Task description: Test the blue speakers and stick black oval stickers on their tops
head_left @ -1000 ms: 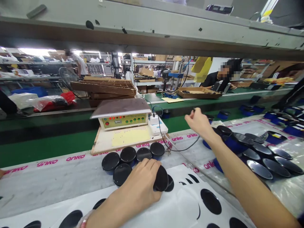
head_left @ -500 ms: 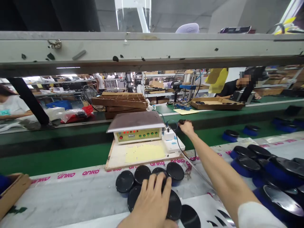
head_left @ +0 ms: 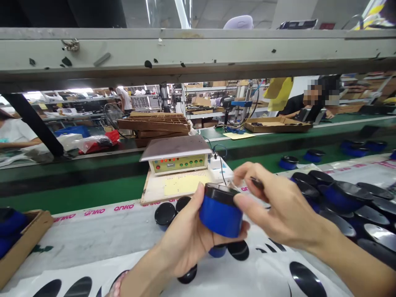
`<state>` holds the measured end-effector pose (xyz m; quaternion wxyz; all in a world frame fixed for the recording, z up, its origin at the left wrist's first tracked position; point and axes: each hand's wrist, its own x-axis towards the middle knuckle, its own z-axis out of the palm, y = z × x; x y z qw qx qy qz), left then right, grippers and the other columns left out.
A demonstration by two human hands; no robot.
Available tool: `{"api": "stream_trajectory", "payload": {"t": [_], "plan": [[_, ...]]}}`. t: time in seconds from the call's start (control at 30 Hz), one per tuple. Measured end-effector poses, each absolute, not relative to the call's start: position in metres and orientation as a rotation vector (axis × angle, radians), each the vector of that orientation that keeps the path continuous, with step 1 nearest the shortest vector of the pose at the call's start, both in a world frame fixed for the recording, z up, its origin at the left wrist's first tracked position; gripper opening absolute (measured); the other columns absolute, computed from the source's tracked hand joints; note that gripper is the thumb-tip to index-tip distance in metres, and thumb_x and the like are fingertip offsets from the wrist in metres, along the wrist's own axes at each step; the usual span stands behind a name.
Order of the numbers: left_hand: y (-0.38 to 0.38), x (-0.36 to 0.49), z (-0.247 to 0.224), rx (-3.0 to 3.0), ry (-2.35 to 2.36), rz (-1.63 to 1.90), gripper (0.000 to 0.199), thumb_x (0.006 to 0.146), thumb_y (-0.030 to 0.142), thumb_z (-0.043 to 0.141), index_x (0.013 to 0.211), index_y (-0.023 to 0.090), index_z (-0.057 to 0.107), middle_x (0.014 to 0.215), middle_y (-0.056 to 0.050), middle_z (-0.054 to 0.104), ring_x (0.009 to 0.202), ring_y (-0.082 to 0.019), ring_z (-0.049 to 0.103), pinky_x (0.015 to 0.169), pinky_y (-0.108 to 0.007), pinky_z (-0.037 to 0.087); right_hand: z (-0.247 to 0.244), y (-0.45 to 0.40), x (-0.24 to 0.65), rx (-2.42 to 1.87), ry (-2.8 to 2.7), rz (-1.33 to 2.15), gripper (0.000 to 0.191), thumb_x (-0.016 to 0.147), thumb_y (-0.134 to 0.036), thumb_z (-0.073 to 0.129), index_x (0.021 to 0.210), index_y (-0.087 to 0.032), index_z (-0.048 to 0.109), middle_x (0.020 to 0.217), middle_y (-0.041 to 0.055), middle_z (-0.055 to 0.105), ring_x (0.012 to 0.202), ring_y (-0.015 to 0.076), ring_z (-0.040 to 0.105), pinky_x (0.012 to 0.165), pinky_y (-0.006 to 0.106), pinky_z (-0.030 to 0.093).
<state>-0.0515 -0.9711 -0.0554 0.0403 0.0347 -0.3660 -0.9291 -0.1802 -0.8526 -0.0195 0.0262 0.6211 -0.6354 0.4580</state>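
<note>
While the left hand (head_left: 188, 237) cups a round blue canister with a glossy black top (head_left: 220, 214) above the film-covered grey worktop (head_left: 93, 237), the right hand (head_left: 278, 202) curls around a small dark object (head_left: 257, 183), thumb at the canister's upper edge. The canister looks light, stiff and slightly slippery, best gripped around its blue wall. Farther left, an open brown cardboard box (head_left: 29, 246) holds blue, dark-topped pieces (head_left: 11, 225).

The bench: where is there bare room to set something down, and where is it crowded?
The widest bare patch of bench lies between the carton at left and the black-topped pots beyond the left hand, with the white sheet along its near edge. Right of the right hand, blue pots crowd together.
</note>
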Motion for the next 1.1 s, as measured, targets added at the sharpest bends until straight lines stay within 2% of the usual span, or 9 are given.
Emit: {"api": "stream_trajectory", "payload": {"t": [0.07,0.13,0.23,0.33,0.53,0.73,0.9,1.0,1.1], "plan": [[-0.971,-0.049,-0.055,0.155,-1.129,-2.806,0.051,0.09,0.055,0.044,0.114,0.014,0.062,0.106,-0.011,0.067,0.087,-0.02,0.067,0.087,-0.035,0.052,-0.018,-0.843,-0.176,1.884,-1.937,1.281,0.018,0.088,-0.026,0.042,0.07,-0.025,0.04,0.056,-0.0029,0.045,0.044,0.0117,0.038,0.043,0.027,0.033],[-0.972,-0.047,-0.053,0.173,-1.158,-2.777,0.05,0.089,0.054,0.046,0.114,0.014,0.062,0.103,-0.011,0.068,0.089,-0.021,0.067,0.088,-0.035,0.051,-0.018,-0.834,-0.173,1.981,-1.905,1.194,0.019,0.091,-0.024,0.035,0.075,-0.026,0.045,0.059,-0.001,0.051,0.047,0.0138,0.045,0.046,0.028,0.036],[-0.974,-0.045,-0.051,0.067,-1.167,-2.782,0.043,0.093,0.047,0.042,0.11,0.014,0.064,0.1,-0.01,0.069,0.089,-0.02,0.067,0.087,-0.033,0.052,-0.023,-0.823,-0.167,2.013,-1.838,1.017,0.012,0.092,-0.023,0.042,0.087,-0.026,0.053,0.069,0.0012,0.059,0.058,0.0166,0.055,0.052,0.029,0.04],[-0.974,-0.044,-0.051,-0.036,-1.16,-2.796,0.047,0.093,0.049,0.038,0.107,0.013,0.064,0.097,-0.011,0.069,0.085,-0.021,0.067,0.082,-0.034,0.053,-0.03,-0.82,-0.165,1.942,-1.826,0.856,0.01,0.094,-0.023,0.044,0.088,-0.023,0.052,0.064,-0.0002,0.056,0.051,0.0144,0.05,0.047,0.028,0.035],[-0.972,-0.044,-0.056,0.191,-1.418,-2.596,0.068,0.073,0.068,0.058,0.119,0.018,0.053,0.096,-0.009,0.066,0.075,-0.021,0.066,0.073,-0.033,0.052,-0.031,-0.819,-0.169,1.964,-1.805,0.724,0.019,0.097,-0.02,0.039,0.081,-0.02,0.049,0.061,-0.0022,0.05,0.05,0.0122,0.045,0.048,0.027,0.031],[-0.965,-0.04,-0.054,0.182,-1.892,-1.794,0.053,0.069,0.054,0.072,0.103,0.02,0.05,0.096,-0.003,0.061,0.088,-0.017,0.059,0.077,-0.026,0.048,-0.036,-0.818,-0.166,1.788,-1.766,0.494,0.024,0.091,-0.009,0.037,0.073,-0.019,0.049,0.058,-0.0016,0.052,0.046,0.0133,0.047,0.046,0.029,0.025],[-0.964,-0.037,-0.061,0.161,-2.226,-1.057,0.065,0.069,0.052,0.073,0.119,0.028,0.039,0.109,-0.004,0.059,0.094,-0.019,0.061,0.08,-0.03,0.052,-0.059,-0.826,-0.178,1.959,-1.874,0.699,0.019,0.088,-0.006,0.037,0.08,-0.019,0.048,0.061,-0.0024,0.055,0.049,0.0116,0.05,0.045,0.025,0.029],[-0.965,-0.039,-0.065,-0.048,-2.259,-0.496,0.069,0.075,0.051,0.068,0.131,0.023,0.038,0.122,-0.011,0.048,0.113,-0.024,0.053,0.095,-0.036,0.049,-0.076,-0.827,-0.182,1.977,-1.969,0.976,0.017,0.091,-0.008,0.036,0.089,-0.02,0.047,0.072,-0.0017,0.059,0.056,0.0105,0.054,0.051,0.021,0.037],[-0.965,-0.04,-0.066,-0.304,-2.166,-0.198,0.062,0.079,0.041,0.067,0.128,0.011,0.041,0.124,-0.017,0.047,0.122,-0.027,0.045,0.106,-0.041,0.042,-0.089,-0.824,-0.179,1.901,-1.97,1.16,0.016,0.093,-0.01,0.035,0.089,-0.022,0.045,0.073,-0.0022,0.059,0.057,0.0102,0.054,0.053,0.02,0.041]]}}
